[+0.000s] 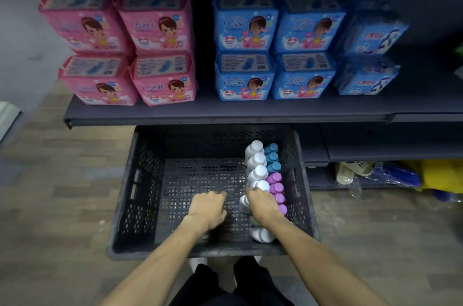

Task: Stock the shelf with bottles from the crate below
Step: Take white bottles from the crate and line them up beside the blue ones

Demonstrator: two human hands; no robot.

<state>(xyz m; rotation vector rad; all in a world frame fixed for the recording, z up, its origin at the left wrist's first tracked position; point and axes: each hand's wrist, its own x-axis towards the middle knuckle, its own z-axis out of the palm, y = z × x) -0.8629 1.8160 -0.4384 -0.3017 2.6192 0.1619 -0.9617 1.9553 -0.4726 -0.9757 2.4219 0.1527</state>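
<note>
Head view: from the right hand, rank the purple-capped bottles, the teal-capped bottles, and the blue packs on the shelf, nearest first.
From the right hand, low in the crate:
1. Purple-capped bottles, against the hand's right side, by the crate's right wall.
2. Teal-capped bottles, farther back in the same row, toward the crate's far end.
3. Blue packs, up on the shelf above the crate.

Four pink packs (130, 47), six blue packs (295, 47) — one crate (140, 180), three teal bottles (271, 157)
</note>
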